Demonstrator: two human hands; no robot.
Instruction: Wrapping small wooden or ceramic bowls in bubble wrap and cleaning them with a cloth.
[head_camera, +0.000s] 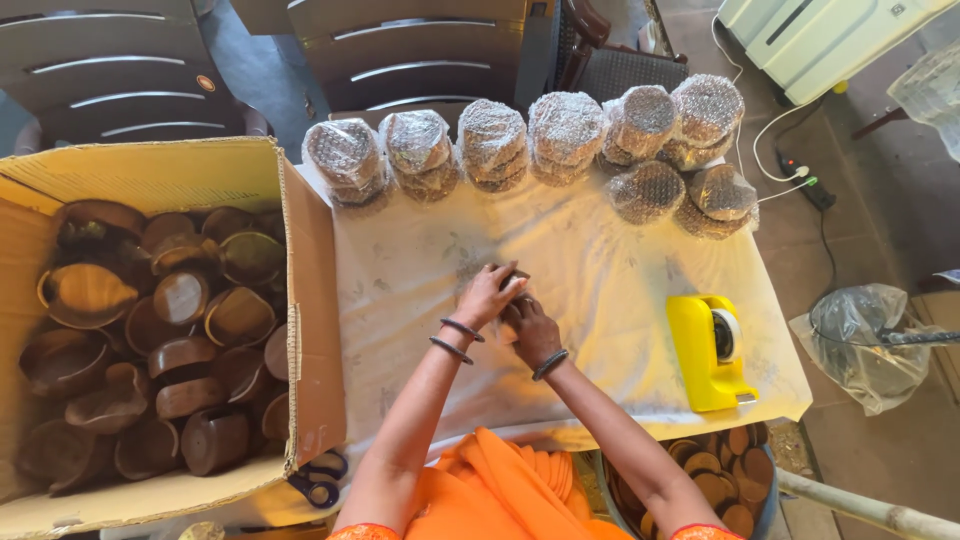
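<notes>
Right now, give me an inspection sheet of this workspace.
Surface: table under a pale cloth.
Job's things: small dark item clasped between both hands; bubble-wrapped bundles along the far edge.
Clutter: yellow tape dispenser; cardboard box of brown wooden bowls; scissors.
Grippers: left hand and right hand both closed on the item.
Cables: white cord and power strip on the floor.
Surroundings: chairs; plastic bag; bucket of discs.
</notes>
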